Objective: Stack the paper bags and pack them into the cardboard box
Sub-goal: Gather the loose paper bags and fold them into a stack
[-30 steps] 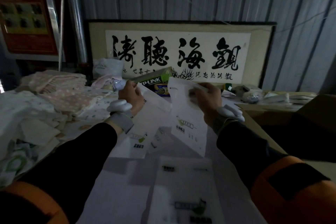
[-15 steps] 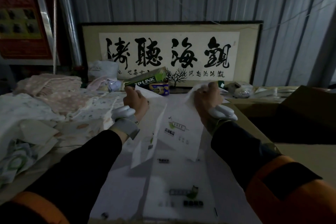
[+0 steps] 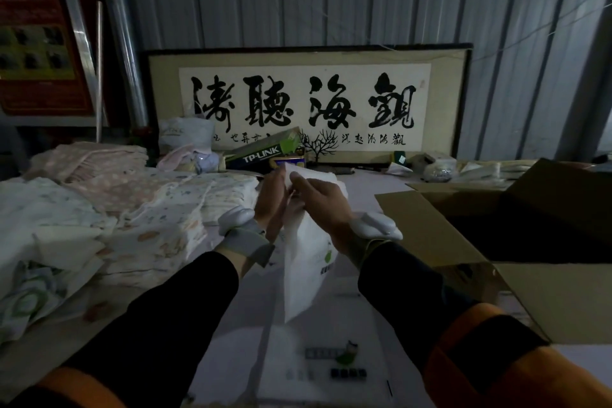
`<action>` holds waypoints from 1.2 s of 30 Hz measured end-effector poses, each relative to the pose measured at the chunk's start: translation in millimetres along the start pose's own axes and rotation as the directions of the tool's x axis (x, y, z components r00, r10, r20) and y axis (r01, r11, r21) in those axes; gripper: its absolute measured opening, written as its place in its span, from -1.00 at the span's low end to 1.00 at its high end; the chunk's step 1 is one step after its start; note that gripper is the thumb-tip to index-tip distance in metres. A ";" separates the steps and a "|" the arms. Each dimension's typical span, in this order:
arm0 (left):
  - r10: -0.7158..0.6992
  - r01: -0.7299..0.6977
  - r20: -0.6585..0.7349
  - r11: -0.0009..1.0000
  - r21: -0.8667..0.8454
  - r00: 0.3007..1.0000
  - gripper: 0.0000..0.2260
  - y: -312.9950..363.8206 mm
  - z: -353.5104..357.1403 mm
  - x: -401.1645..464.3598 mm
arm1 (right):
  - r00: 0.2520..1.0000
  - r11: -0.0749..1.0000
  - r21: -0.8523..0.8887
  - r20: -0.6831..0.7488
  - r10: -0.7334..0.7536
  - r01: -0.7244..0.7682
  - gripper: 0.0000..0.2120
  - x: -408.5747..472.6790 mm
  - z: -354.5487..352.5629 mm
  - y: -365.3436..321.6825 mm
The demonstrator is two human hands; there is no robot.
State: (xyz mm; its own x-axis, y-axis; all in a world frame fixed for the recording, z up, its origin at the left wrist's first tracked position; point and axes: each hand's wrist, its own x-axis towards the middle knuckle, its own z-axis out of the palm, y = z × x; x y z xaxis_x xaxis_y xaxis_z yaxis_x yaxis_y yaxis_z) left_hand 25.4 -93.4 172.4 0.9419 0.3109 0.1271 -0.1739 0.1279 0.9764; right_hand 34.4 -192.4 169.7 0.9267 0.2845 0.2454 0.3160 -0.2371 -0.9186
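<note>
My left hand (image 3: 271, 200) and my right hand (image 3: 319, 205) meet at the middle of the table and both grip the top edges of white paper bags (image 3: 306, 262) pressed together, hanging down with a green logo showing. Another white paper bag (image 3: 326, 354) lies flat on the table below them, near me. An open cardboard box (image 3: 440, 242) stands to the right of my hands, its flaps spread and its inside dark.
Folded patterned cloths (image 3: 126, 209) are piled across the left of the table. A green TP-LINK carton (image 3: 265, 152) and a framed calligraphy panel (image 3: 308, 103) stand at the back. Small clutter (image 3: 433, 166) lies at the back right.
My two hands, each holding a bag apart from the other, have come together, so the bags now hang as one bundle in front of me.
</note>
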 end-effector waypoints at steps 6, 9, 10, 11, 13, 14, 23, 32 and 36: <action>-0.044 0.044 -0.010 0.997 0.060 0.999 -0.58 -2.7 -9.1 6.1 | 0.997 0.993 0.114 0.072 0.024 -0.032 -0.74 1.1 -0.1 5.9; 0.094 -0.015 -0.230 0.947 0.322 0.969 -0.64 -6.6 -17.5 7.9 | 1.000 0.997 0.073 -0.003 0.025 -0.025 -0.69 2.2 -6.1 14.5; 0.101 -0.015 -0.239 0.941 0.339 0.966 -0.64 -6.5 -21.0 7.9 | 0.998 0.999 0.037 -0.052 0.029 -0.027 -0.66 2.0 -10.5 17.7; 0.093 -0.006 -0.247 0.944 0.329 0.965 -0.63 -7.2 -24.7 10.3 | 0.994 0.999 -0.010 -0.109 0.033 -0.034 -0.65 1.7 -15.4 20.9; 0.081 -0.008 -0.240 0.957 0.291 0.967 -0.63 -6.0 -30.0 12.6 | 0.974 0.993 -0.099 -0.222 0.047 -0.071 -0.64 3.4 -25.4 28.1; 0.084 -0.011 -0.232 0.954 0.300 0.969 -0.67 -4.6 -31.2 13.2 | 0.963 0.986 -0.128 -0.258 0.072 -0.108 -0.62 4.0 -29.1 31.5; 0.056 0.003 -0.224 0.968 0.252 0.973 -0.59 -4.2 -41.2 15.7 | 0.945 0.965 -0.006 -0.205 0.254 -0.260 -0.32 9.4 -42.1 50.8; 0.069 -0.013 -0.208 0.966 0.256 0.976 -0.37 -13.0 -33.6 12.8 | 0.961 0.982 0.145 -0.232 0.150 -0.118 -0.54 12.7 -38.6 49.9; 0.090 -0.008 -0.250 0.950 0.311 0.964 -0.37 -16.6 -33.8 16.0 | 0.969 0.978 0.171 -0.199 0.149 -0.115 -0.50 12.4 -40.7 54.5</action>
State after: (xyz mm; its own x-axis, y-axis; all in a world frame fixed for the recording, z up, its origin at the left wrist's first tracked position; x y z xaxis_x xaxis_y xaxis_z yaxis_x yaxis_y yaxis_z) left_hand 33.7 -58.7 152.3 0.8207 0.5464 0.1670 -0.0838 -0.1741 0.9812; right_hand 71.4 -239.6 135.2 0.9852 0.0559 0.1623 0.1675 -0.1055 -0.9802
